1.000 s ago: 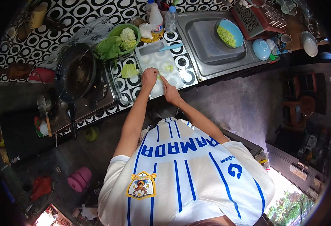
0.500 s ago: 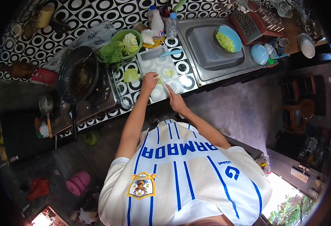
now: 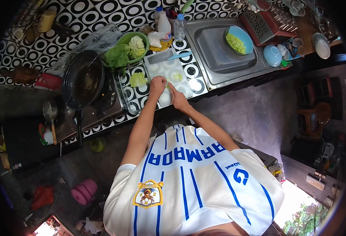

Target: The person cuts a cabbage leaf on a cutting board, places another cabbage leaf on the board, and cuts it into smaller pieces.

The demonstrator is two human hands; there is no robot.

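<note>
Both hands meet over a white cutting board (image 3: 157, 70). My left hand (image 3: 158, 85) is closed, its fingertips pinching a small pale piece that looks like cabbage and is mostly hidden. Close beside it, my right hand (image 3: 177, 99) is closed with its fingers toward the left fingertips; what it holds is too hidden to name. A knife with a light blue handle (image 3: 180, 56) lies across the board's far end. Chopped pale green bits (image 3: 177, 76) rest on the board to the right. Left of my left hand lies a cabbage leaf (image 3: 138, 80) in a clear tray (image 3: 133, 109).
A green bowl (image 3: 146, 39) of cabbage and leafy greens stands behind the leaf. On the left, a dark wok (image 3: 82, 78) sits on the stove. Bottles (image 3: 179, 28) stand behind the board. The sink (image 3: 204, 59) at right holds a blue bowl (image 3: 248, 39) of chopped greens.
My right hand has moved slightly up and left, close against my left hand's fingertips. The thin pale object seen between the hands earlier is now mostly hidden.
</note>
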